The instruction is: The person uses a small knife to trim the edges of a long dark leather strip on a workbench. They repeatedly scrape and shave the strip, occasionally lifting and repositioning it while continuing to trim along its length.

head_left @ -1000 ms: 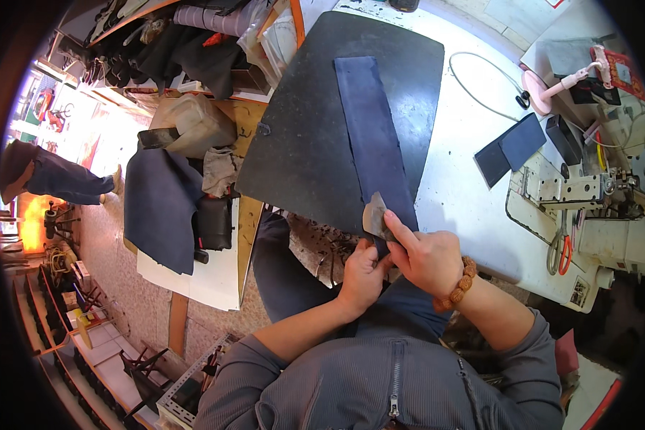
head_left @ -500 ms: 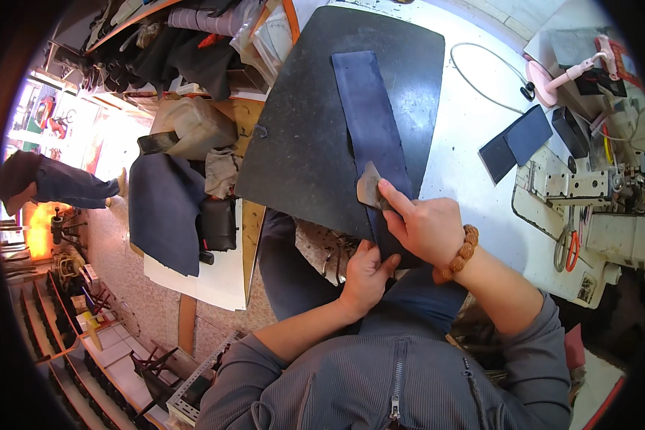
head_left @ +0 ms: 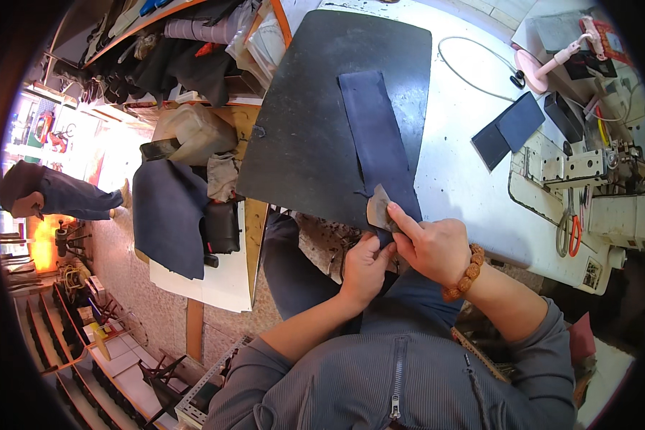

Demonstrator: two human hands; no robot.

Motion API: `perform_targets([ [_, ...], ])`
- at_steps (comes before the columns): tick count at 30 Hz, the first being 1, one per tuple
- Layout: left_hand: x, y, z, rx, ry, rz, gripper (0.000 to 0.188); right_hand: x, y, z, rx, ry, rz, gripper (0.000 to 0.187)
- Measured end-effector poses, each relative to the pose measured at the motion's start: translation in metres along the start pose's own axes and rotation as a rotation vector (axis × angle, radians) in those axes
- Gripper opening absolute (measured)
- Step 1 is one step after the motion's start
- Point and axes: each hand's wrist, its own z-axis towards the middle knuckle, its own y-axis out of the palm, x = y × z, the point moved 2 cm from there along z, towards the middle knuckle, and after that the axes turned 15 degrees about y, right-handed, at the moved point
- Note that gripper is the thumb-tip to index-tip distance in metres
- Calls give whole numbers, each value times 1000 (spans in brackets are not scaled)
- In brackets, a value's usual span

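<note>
A long dark navy strip, apparently leather [head_left: 377,129], lies on the black board [head_left: 301,136], its near end running toward my lap. Close to the board's front edge, my right hand [head_left: 437,247] grips a flat metal skiving knife [head_left: 380,206], index finger stretched along the blade, which rests on the strip. A thin dark sliver [head_left: 362,192] sticks out at the strip's left edge beside the blade. Below the edge, my left hand [head_left: 366,266] pinches the near end of the strip between thumb and fingers. Part of that end is hidden behind my hands.
To the right on the white table [head_left: 459,143] are a dark flat case [head_left: 507,130], a pink stand [head_left: 534,68], a sewing machine [head_left: 588,172] and orange-handled scissors [head_left: 574,235]. At left a dark sheet [head_left: 166,215] drapes over a bench. A person [head_left: 57,190] stands further left.
The strip has slid toward me across the board. My right hand and the knife have come nearer to the front edge, and the sliver now shows at the strip's left side.
</note>
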Motion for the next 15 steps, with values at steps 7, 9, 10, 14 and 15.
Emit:
perform_targets([
  [7, 0, 3, 0, 0, 87, 69, 16, 2, 1, 11, 3, -21, -20, 43],
  [9, 0, 2, 1, -8, 89, 68, 17, 3, 3, 15, 9, -12, -21, 43],
  [10, 1, 2, 1, -15, 90, 72, 17, 3, 4, 18, 12, -7, -21, 43],
  [14, 3, 1, 2, -23, 90, 104, 16, 3, 5, 29, 18, -2, -28, 43],
  [15, 3, 0, 2, -21, 80, 96, 14, 3, 5, 33, 24, 5, -22, 42],
])
